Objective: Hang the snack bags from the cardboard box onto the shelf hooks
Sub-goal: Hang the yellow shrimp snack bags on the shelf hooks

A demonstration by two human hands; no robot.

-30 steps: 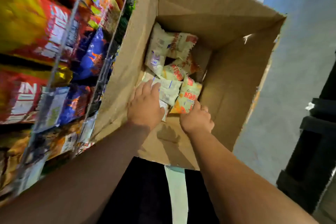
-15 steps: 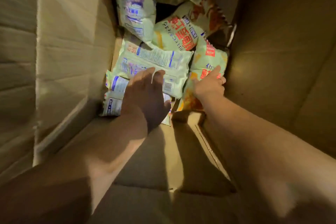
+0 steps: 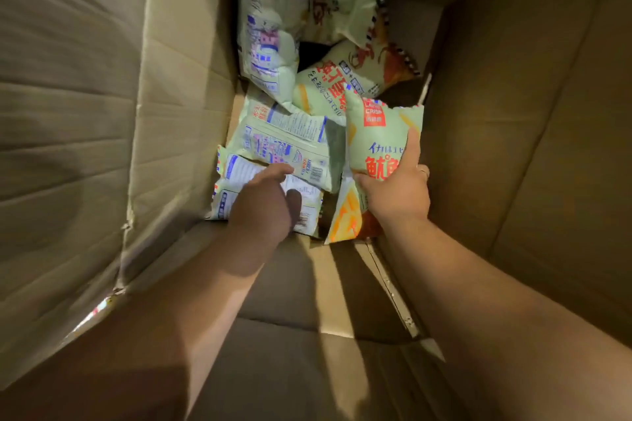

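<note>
**Two hands deep in the box, one bag in the right**

The cardboard box (image 3: 164, 113) fills the view, its brown walls rising on every side. The snack bags (image 3: 307, 85) lie heaped at the far end of its bottom. They are pale green packs, some face up with red print, others showing white backs with blue text and barcodes.

The right hand (image 3: 396, 195) holds the front bag (image 3: 379, 133) face up, close to the right wall. One of the fingers (image 3: 410, 147) is stretched up the bag's front, and the thumb presses on its lower left, so the bag is pinched between them. Just under this hand lies an orange and yellow bag (image 3: 347, 219).

The left hand (image 3: 263, 205) rests on the white-backed bag (image 3: 239, 178) nearest the left wall, with the thumb held apart to the right. The back of the hand hides most of its fingers, so I cannot tell whether they lie flat or grip.
</note>
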